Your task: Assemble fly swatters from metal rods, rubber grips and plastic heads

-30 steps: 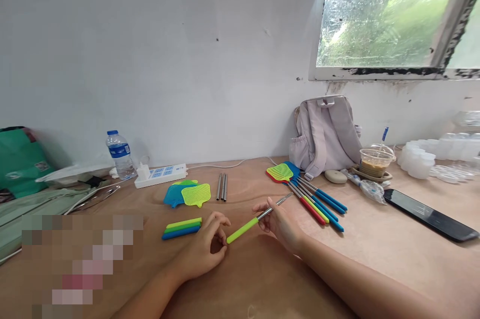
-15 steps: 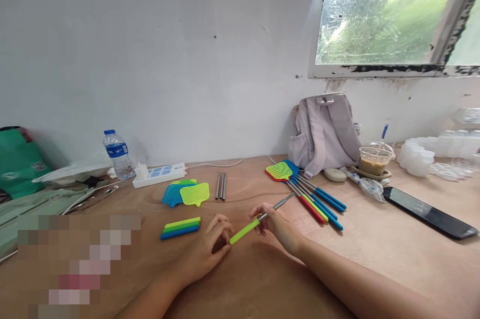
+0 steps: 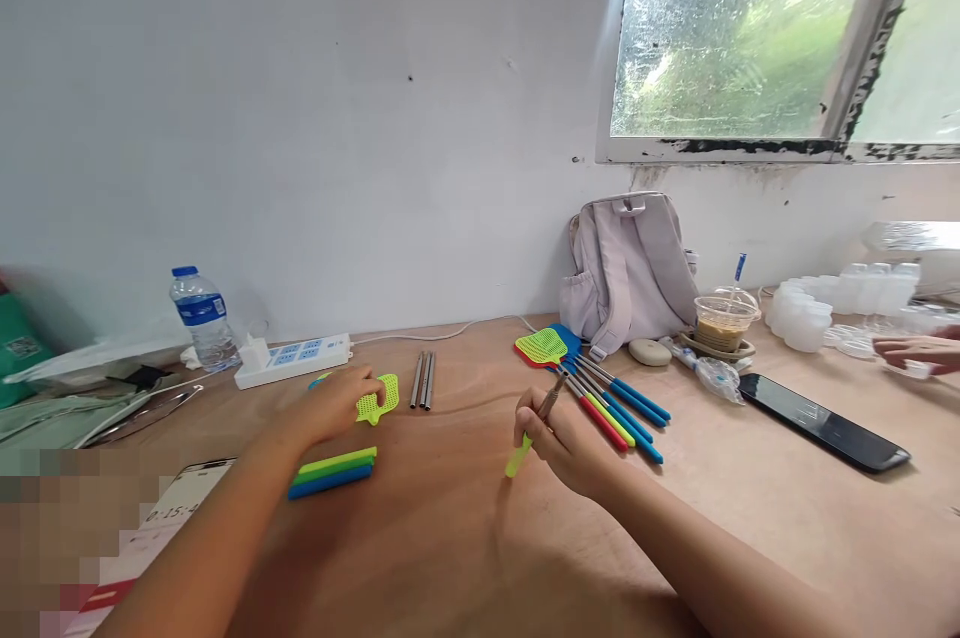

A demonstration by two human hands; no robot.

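My left hand (image 3: 341, 408) reaches over the pile of fly swatter heads, its bent fingers closed at the yellow-green swatter head (image 3: 386, 396); its thumb is hidden. A blue head (image 3: 318, 381) peeks out beyond that wrist. My right hand (image 3: 551, 433) is wrapped around a fly swatter handle, a metal rod (image 3: 551, 398) with a yellow-green grip (image 3: 517, 458), held tilted with the grip end down. In front of the left hand lie yellow-green, green and blue grip tubes (image 3: 334, 472). Bare metal rods (image 3: 422, 381) lie between the hands, farther back.
Assembled fly swatters (image 3: 600, 388) lie right of centre before a backpack (image 3: 634, 268). A power strip (image 3: 296, 358) and water bottle (image 3: 201, 313) stand at back left. A drink cup (image 3: 721, 318), a black device (image 3: 825, 423), white containers (image 3: 806, 318) and another person's hand (image 3: 919, 350) are at right.
My left hand has left the grip end and moved left and away to the swatter heads. My right hand keeps the handle, now tilted more steeply. Another person's hand has appeared at right.
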